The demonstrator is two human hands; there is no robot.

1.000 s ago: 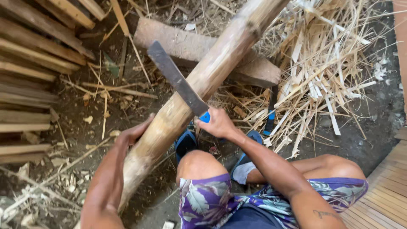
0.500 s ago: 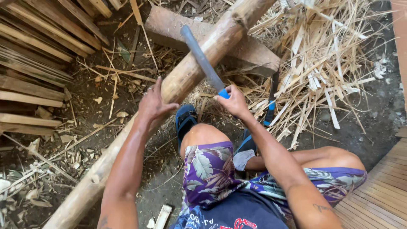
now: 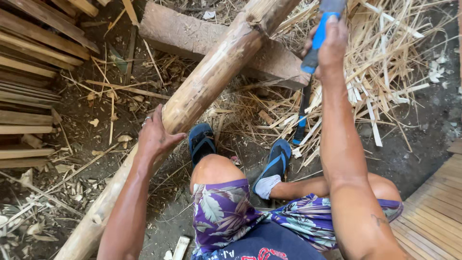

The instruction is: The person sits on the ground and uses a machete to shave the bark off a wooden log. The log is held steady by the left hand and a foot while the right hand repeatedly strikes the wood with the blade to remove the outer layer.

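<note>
Two hands are at work. My left hand [image 3: 155,137] rests on the thick bamboo pole [image 3: 202,89], fingers wrapped over its upper side, a ring on one finger. The pole runs diagonally from lower left to upper right, propped across a wooden block [image 3: 192,36] on the dirt ground. My right hand [image 3: 332,41] is raised near the top edge, fingers closed around the blue handle [image 3: 315,45] of a blade that is mostly out of view. Bamboo shavings [image 3: 385,82] lie at right, stacked slats [image 3: 33,72] at left.
</note>
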